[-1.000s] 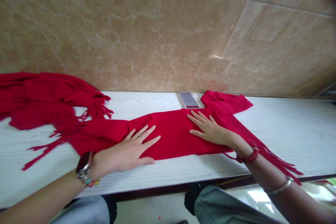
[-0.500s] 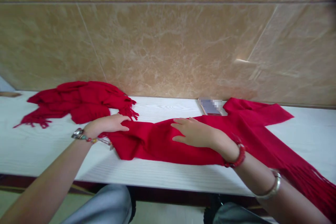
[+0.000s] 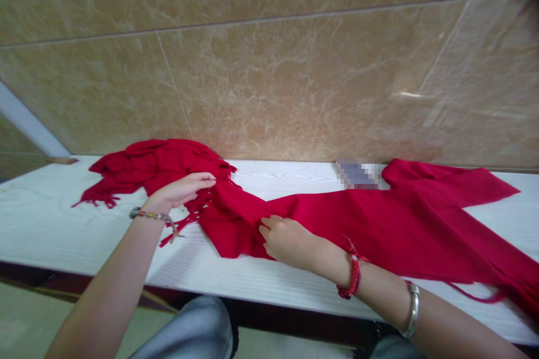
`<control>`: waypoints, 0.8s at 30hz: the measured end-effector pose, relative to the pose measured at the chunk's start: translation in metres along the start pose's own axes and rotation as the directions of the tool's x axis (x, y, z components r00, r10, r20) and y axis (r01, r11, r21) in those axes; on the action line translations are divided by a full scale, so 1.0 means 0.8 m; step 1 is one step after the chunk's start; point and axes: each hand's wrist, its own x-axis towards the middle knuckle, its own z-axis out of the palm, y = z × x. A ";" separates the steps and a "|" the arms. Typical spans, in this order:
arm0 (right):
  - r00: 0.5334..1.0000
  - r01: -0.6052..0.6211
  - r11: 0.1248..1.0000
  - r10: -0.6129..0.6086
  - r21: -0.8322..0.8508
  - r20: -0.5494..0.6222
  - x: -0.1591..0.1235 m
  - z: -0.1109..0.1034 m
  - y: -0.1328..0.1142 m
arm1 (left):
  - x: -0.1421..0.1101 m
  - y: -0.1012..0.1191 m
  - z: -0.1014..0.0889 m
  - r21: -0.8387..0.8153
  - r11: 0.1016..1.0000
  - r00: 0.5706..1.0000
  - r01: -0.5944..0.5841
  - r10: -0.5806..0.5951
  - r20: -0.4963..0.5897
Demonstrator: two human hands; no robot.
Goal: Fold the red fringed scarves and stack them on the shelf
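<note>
A long red fringed scarf (image 3: 337,219) lies spread along the white bench top, its right part folded over at the back and running off to the right edge. My left hand (image 3: 185,188) pinches the scarf's left end by its upper corner, lifting it a little; fringe hangs beneath the fingers. On the scarf's left part rests my right hand (image 3: 288,240), fingers curled in and gripping the cloth. A second red fringed scarf (image 3: 155,160) sits in a crumpled heap behind my left hand, against the wall.
The narrow white bench top (image 3: 63,224) runs along a brown marbled tile wall (image 3: 269,90). A flat rectangular item (image 3: 356,174), partly blurred out, lies by the wall between the scarf's folds. My knee (image 3: 197,325) is under the front edge.
My left hand has gone from reaching over the scarf's left end to pinching and raising its corner. My right hand has moved left and down, its fingers curling from spread. The view has shifted.
</note>
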 end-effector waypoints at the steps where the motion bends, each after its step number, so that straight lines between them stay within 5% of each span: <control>1: 1.000 0.027 0.999 -0.027 -0.022 -0.007 -0.001 0.003 0.001 | 0.001 0.001 0.001 -0.045 0.999 1.000 0.001 -0.003 -0.030; 10: 0.982 0.155 0.983 -0.164 -0.098 -0.096 -0.013 0.017 0.011 | 0.016 0.001 0.020 0.234 0.965 0.987 -0.117 0.139 -0.079; 13: 0.976 0.188 0.977 -0.197 -0.096 -0.091 -0.013 0.017 0.015 | 0.005 0.017 0.019 0.291 0.922 0.967 -0.254 0.243 0.075; 17: 0.975 0.178 0.984 -0.175 0.009 -0.139 -0.009 0.022 0.020 | -0.005 0.033 0.021 0.363 0.891 0.953 -0.274 0.200 0.229; 21: 0.960 0.152 0.979 -0.112 0.140 -0.258 -0.007 0.024 0.020 | -0.002 0.036 0.025 0.373 0.907 0.980 -0.197 0.194 0.045; 24: 0.954 0.118 0.981 -0.069 0.155 -0.291 -0.006 0.020 0.016 | 0.003 0.036 0.030 0.385 0.870 0.934 -0.308 0.353 -0.051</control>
